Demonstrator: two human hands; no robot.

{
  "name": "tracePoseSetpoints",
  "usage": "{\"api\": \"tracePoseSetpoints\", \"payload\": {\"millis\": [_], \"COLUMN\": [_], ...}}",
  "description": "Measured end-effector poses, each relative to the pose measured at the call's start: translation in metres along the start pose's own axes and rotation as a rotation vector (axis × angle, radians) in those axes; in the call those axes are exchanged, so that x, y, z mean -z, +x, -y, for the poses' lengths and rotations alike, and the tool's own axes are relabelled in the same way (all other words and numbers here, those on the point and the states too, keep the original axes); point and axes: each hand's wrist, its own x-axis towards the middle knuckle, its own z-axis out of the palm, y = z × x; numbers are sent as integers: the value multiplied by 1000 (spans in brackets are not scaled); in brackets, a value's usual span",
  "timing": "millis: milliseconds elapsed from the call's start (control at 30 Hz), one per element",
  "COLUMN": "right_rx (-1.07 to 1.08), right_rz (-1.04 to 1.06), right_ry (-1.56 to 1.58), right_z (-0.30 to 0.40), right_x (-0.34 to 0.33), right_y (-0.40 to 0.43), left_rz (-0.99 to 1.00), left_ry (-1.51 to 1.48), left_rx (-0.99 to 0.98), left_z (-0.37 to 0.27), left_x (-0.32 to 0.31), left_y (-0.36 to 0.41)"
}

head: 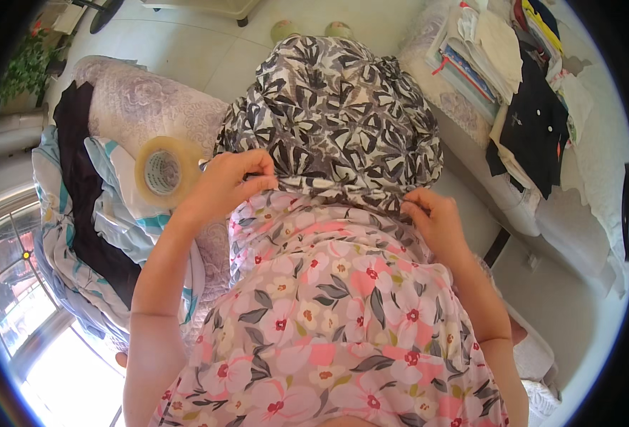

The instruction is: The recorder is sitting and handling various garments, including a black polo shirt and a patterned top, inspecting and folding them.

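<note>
A black, white and grey-brown patterned cloth garment (pixel 341 107) lies spread over my lap and knees. Its near edge (pixel 336 188) runs as a folded band from hand to hand. My left hand (pixel 234 179) pinches that band at its left part, between thumb and fingertips. At the right end, my right hand (pixel 434 216) grips the same edge with thumb and fingers. Beneath the garment is the pink floral clothing (pixel 341 299) that I am wearing. A large roll of clear tape (pixel 145 184) lies on its side just left of my left forearm.
On the quilted sofa (pixel 149 96) at left lie a dark garment (pixel 90 213) and white-and-teal cloth (pixel 53 187). Another padded seat (pixel 426 58) at right bears folded fabrics (pixel 485 48) and a black garment (pixel 533 128). Green slippers (pixel 338 30) show on the tiled floor (pixel 208 48).
</note>
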Motion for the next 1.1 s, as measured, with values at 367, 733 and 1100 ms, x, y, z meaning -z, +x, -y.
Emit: {"api": "tracePoseSetpoints", "payload": {"millis": [367, 733, 1100], "right_rx": [-195, -2, -116], "right_rz": [228, 276, 433], "right_ry": [248, 107, 299], "right_z": [-32, -26, 13], "right_x": [62, 32, 11], "right_y": [35, 15, 23], "left_rz": [-194, -197, -416], "left_ry": [316, -34, -221], "left_rx": [215, 5, 153], "left_z": [-15, 5, -1], "left_x": [-24, -8, 14], "left_y": [5, -10, -36]}}
